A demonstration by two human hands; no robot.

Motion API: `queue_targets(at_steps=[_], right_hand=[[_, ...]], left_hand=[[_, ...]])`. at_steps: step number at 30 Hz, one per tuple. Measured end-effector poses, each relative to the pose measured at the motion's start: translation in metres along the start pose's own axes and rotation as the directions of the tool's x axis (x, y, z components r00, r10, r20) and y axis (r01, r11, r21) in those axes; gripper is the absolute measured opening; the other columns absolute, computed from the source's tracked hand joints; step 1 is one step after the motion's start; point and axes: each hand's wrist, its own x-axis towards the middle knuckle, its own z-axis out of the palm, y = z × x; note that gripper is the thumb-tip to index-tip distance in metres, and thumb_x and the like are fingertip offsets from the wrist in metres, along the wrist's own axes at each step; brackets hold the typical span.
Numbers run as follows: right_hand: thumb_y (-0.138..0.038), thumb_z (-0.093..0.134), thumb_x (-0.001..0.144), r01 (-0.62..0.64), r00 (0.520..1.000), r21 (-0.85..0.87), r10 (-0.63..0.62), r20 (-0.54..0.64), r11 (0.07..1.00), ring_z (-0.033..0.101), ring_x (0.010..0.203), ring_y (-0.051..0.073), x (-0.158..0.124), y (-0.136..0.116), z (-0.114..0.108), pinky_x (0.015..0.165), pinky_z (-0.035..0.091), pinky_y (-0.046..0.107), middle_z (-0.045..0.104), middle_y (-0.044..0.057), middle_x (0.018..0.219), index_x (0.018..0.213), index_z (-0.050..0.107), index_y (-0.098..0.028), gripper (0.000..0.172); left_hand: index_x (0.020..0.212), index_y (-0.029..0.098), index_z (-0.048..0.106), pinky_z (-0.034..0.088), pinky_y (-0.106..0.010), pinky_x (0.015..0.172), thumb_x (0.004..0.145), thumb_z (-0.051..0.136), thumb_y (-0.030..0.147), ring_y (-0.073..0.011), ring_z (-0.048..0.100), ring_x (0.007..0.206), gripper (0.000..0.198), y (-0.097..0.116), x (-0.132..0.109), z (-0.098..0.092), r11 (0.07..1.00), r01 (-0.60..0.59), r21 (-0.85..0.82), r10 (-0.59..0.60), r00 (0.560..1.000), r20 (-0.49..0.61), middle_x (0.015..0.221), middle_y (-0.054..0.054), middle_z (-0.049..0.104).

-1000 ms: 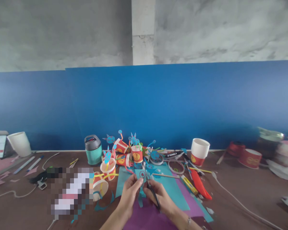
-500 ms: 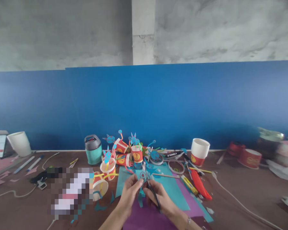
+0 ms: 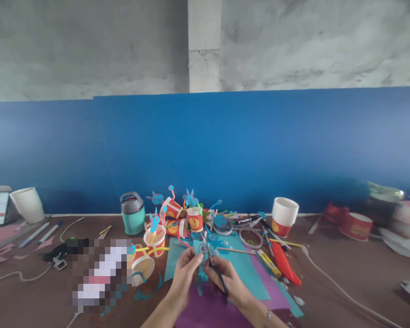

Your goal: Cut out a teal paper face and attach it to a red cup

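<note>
A small piece of light-blue paper (image 3: 201,248) with a round drawing on it is pinched in my left hand (image 3: 186,272). My right hand (image 3: 228,276) grips black-handled scissors (image 3: 218,276), whose blades point away from me along the right side of the drawing. Beneath both hands lie a purple sheet (image 3: 205,310) and a turquoise sheet (image 3: 248,269). Just beyond the hands, a red and white paper cup (image 3: 195,220) stands with blue paper cutouts (image 3: 190,200) above it. How far apart the blades are is hard to make out.
Decorated paper cups (image 3: 155,240) crowd the left of the sheets, near a turquoise jar (image 3: 133,215). To the right are a yellow cutter (image 3: 269,264), a red object (image 3: 285,263), a tape roll (image 3: 250,238) and stacked cups (image 3: 284,216). A blue partition (image 3: 205,150) rises behind.
Both hands stay in nearly the same place. The paper and the scissors have shifted only slightly against each other. A decorated cup at the left appears moved a little to the right.
</note>
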Motion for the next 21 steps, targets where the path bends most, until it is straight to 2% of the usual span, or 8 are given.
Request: queue_targets(at_steps=[7,11,14,21], right_hand=[[-0.057,0.068,0.067,0.027,0.999,0.020,-0.027,-0.017,0.999,0.035,0.037,0.004,0.003,0.002,0.001,0.037,0.027,0.017,0.044,-0.008,0.043,0.068,0.051,-0.016,0.045],[-0.059,0.067,0.068,-0.025,1.000,0.020,0.025,-0.004,0.999,0.036,0.035,0.005,0.003,0.005,-0.001,0.035,0.027,0.017,0.045,-0.008,0.043,0.070,0.051,-0.017,0.045],[-0.059,0.065,0.070,-0.017,1.000,0.006,0.017,0.000,1.000,0.038,0.036,0.005,0.003,0.005,-0.002,0.035,0.027,0.017,0.047,-0.007,0.045,0.071,0.051,-0.017,0.044],[-0.062,0.064,0.069,-0.013,1.000,-0.007,0.013,-0.010,1.000,0.033,0.039,0.004,0.000,0.000,0.001,0.037,0.025,0.018,0.042,-0.008,0.046,0.072,0.052,-0.016,0.047]], left_hand=[[0.075,0.016,0.063,0.042,-0.020,0.059,0.067,0.074,0.035,-0.0120,0.054,0.063,0.023,-0.015,0.014,0.002,0.999,-0.017,0.033,0.019,0.997,-0.077,0.067,0.001,0.061],[0.074,0.015,0.065,0.041,-0.021,0.059,0.066,0.074,0.033,-0.0121,0.054,0.062,0.021,-0.019,0.020,-0.005,0.999,-0.014,0.045,0.015,0.999,-0.037,0.066,0.001,0.062],[0.074,0.014,0.065,0.041,-0.021,0.059,0.066,0.074,0.031,-0.0117,0.053,0.061,0.021,-0.021,0.021,-0.008,0.999,-0.017,0.029,0.017,1.000,-0.011,0.065,0.000,0.062],[0.075,0.014,0.066,0.042,-0.023,0.061,0.063,0.076,0.033,-0.0138,0.055,0.062,0.025,-0.013,0.017,-0.003,1.000,0.029,-0.008,-0.029,1.000,-0.004,0.066,-0.001,0.063]])
